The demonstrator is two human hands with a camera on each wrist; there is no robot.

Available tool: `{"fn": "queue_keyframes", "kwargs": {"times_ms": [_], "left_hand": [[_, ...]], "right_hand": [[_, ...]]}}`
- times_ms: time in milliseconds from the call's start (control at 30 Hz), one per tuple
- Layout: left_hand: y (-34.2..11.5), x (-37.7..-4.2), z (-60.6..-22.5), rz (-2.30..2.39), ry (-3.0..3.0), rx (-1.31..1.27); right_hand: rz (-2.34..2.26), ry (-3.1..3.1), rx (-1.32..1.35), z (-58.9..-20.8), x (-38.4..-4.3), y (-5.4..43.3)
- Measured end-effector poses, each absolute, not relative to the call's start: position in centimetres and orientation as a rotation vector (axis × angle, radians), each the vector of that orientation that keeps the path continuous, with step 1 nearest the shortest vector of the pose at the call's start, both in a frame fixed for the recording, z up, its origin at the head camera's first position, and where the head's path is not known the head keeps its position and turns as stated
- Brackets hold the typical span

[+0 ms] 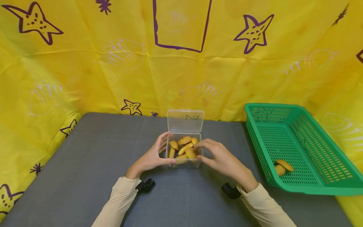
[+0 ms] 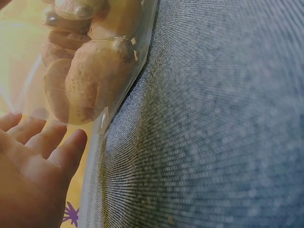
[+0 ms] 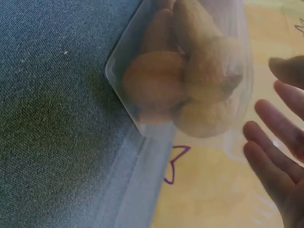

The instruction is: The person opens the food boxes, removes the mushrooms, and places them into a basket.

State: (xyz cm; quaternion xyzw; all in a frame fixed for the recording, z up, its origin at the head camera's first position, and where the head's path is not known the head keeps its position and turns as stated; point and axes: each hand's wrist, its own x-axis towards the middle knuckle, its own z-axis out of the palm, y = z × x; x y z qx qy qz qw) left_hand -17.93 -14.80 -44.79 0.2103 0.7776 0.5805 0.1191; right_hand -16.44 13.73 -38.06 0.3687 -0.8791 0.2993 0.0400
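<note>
A clear plastic box (image 1: 185,164) holds several yellow-brown mushrooms (image 1: 185,140), and its hinged lid (image 1: 185,121) stands up at the back. My left hand (image 1: 153,155) holds the box at its left side, thumb at the front corner and fingers along the left wall toward the back. Over the right side of the box is my right hand (image 1: 224,157), its fingers spread apart and loosely bent, fingertips close to the mushrooms there. The right wrist view shows nothing between these fingers. Through the box's wall, mushrooms (image 2: 99,80) show piled together in the left wrist view.
To the right stands a green perforated basket (image 1: 316,188), with mushrooms (image 1: 284,165) in its near left corner. A dark grey cloth (image 1: 113,138) covers the table. Yellow fabric (image 1: 181,72) with drawn starfish and fish hangs behind and at the sides.
</note>
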Motion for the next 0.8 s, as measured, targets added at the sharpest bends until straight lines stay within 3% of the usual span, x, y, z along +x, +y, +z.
{"fn": "queue_keyframes", "kwargs": {"times_ms": [800], "left_hand": [[-14.9, -18.0, -44.8, 1.699, 2.271, 0.618]], "right_hand": [[0.781, -2.748, 1.165, -38.4, -18.0, 11.1]]}}
